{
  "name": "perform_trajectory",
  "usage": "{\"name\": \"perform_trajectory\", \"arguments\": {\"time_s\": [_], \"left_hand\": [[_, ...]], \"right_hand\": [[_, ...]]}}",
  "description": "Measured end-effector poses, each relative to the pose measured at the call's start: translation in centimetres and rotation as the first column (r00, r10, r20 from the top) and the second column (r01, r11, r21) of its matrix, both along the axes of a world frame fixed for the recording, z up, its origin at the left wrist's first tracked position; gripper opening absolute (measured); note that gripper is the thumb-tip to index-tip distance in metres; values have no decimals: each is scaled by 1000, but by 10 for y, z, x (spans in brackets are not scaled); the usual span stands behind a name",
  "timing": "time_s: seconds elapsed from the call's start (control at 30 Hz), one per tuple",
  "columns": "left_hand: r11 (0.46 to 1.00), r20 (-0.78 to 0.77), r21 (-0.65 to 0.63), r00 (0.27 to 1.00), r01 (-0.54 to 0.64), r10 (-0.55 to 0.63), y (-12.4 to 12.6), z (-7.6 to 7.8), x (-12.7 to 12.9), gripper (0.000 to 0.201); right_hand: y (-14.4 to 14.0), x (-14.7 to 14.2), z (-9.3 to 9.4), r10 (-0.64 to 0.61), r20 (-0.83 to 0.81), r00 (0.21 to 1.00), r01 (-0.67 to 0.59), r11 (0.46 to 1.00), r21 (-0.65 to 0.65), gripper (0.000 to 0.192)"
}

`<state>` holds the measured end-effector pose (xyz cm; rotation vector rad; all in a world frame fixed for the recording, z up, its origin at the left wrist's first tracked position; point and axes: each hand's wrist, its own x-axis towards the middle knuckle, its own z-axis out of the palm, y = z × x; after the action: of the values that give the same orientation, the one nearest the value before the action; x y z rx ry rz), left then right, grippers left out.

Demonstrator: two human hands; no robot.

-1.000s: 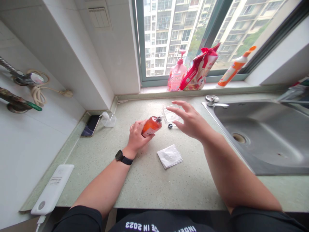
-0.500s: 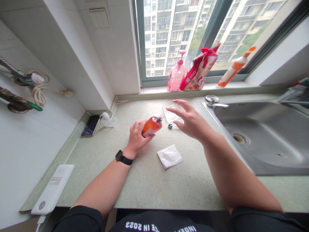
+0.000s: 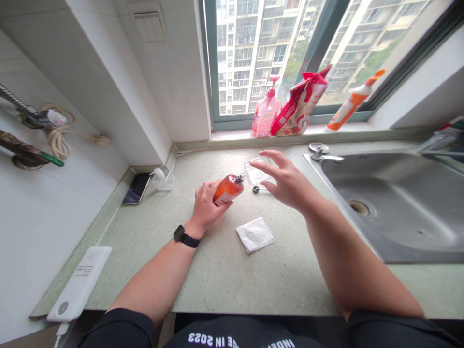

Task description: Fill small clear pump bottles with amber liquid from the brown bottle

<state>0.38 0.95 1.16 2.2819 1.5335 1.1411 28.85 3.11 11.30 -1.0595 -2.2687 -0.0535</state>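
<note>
My left hand (image 3: 209,203) is wrapped round an orange see-through bottle (image 3: 227,190) with a pale label. The bottle leans to the right, its dark neck pointing at a clear, shallow container (image 3: 258,171) on the counter; something clear shows at the neck's tip, too small to make out. Over the container's right side, my right hand (image 3: 290,183) holds nothing, its fingers apart and curved. Just left of its thumb lies a small black cap-like piece (image 3: 255,189) with a thin pale stem, partly hidden. A folded white tissue (image 3: 255,235) rests on the counter nearer to me.
A steel sink (image 3: 391,203) with a tap (image 3: 326,157) is on the right. On the left are a phone (image 3: 137,188), a small clear spouted vessel (image 3: 163,180) and a white power bank (image 3: 79,284). A pump bottle (image 3: 266,113), red bag (image 3: 300,106) and orange-white bottle (image 3: 351,106) line the sill.
</note>
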Motion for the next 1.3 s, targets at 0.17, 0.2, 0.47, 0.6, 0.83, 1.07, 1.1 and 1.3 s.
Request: {"name": "perform_trajectory", "arguments": {"time_s": [0.17, 0.2, 0.47, 0.6, 0.83, 1.07, 1.1, 1.3], "left_hand": [[1000, 7, 28, 1000, 13, -13, 1, -1, 0, 77], [999, 9, 29, 1000, 13, -14, 1, -1, 0, 77], [1000, -9, 25, 1000, 3, -2, 0, -1, 0, 76], [1000, 4, 21, 1000, 9, -9, 1, -1, 0, 76], [1000, 16, 20, 1000, 16, -17, 1, -1, 0, 76], [1000, 13, 3, 1000, 9, -9, 0, 0, 0, 76], [1000, 13, 5, 1000, 9, -9, 0, 0, 0, 76], [1000, 13, 5, 1000, 12, -12, 1, 0, 0, 76]], "right_hand": [[0, 0, 0, -2, 16, 1000, 2, 1000, 10, 65], [0, 0, 0, -2, 18, 1000, 2, 1000, 12, 65], [0, 0, -1, -2, 20, 1000, 1, 999, 36, 64], [0, -1, 0, -2, 17, 1000, 2, 999, 34, 66], [-1, -1, 1, 16, 9, 1000, -16, 999, 31, 68], [-1, -1, 2, 17, 26, 1000, -18, 999, 49, 68], [-1, -1, 2, 17, 26, 1000, -18, 999, 50, 68], [-1, -2, 2, 13, 28, 1000, -15, 998, 53, 69]]}}
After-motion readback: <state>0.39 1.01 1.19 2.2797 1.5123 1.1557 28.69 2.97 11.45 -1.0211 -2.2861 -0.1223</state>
